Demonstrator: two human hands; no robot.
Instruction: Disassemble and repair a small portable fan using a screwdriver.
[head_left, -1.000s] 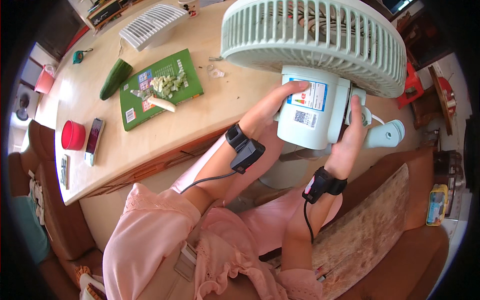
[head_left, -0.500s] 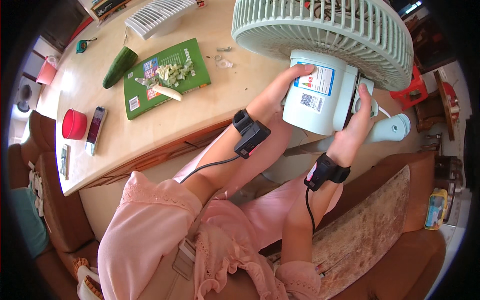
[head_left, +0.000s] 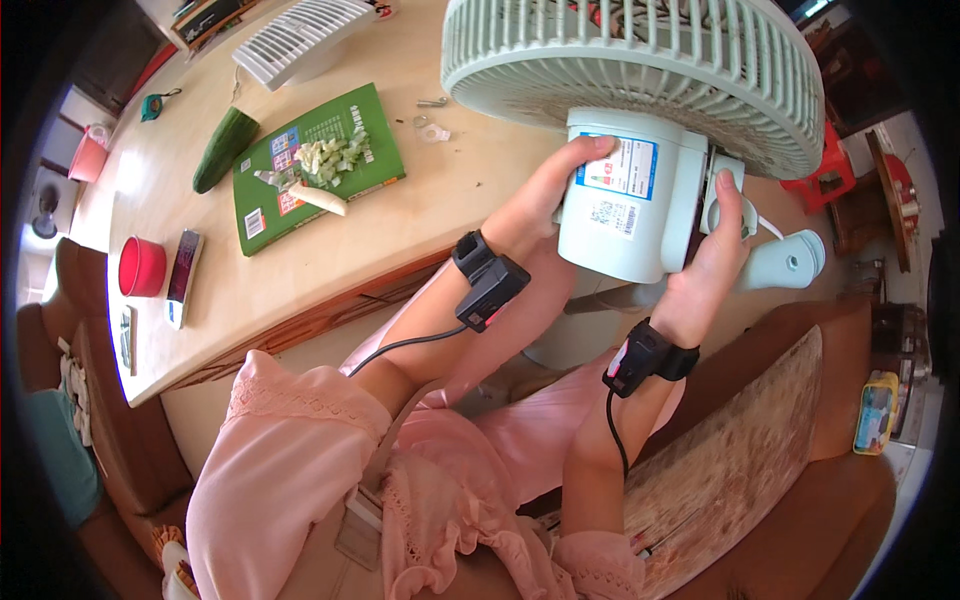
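bright light from the left, pale glare across tabletop point(head_left: 145, 190), dark curved rim

Two hands point(head_left: 540, 195), upper right. One pale-green fan point(head_left: 640, 85), upper right. Two black wrist devices point(head_left: 497, 292), centre. One green book point(head_left: 380, 145), one cucumber point(head_left: 225, 150), one tape measure point(head_left: 152, 107), upper left. One red cup point(head_left: 142, 268), left. One red stool point(head_left: 828, 172), right.
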